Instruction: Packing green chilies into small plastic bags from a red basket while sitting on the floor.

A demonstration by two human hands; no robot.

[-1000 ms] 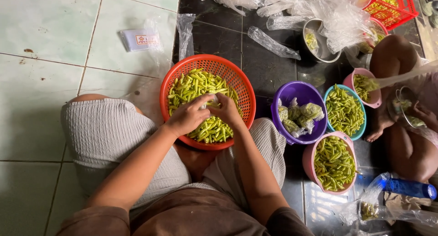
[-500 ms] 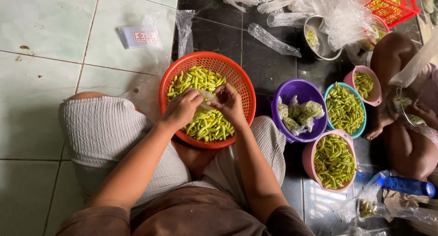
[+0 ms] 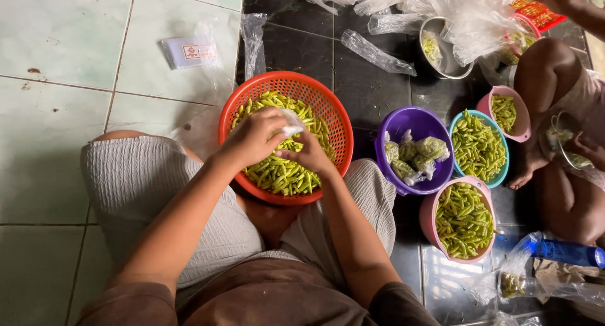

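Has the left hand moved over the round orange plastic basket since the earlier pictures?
Yes. The left hand shifted slightly toward the orange basket's near-left rim.

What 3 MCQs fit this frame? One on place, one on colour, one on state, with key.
1. Where is the orange basket?
A. between the person's knees
B. on a shelf
C. inside the purple bowl

2. What colour is the bowl holding filled bags?
A. purple
B. white
C. black

3. What are the left hand and right hand doing?
A. resting on the knees
B. together on a small clear bag
C. lifting the basket

Key: A, it sits between the knees; A, purple rim shows; B, both hands meet at the bag.
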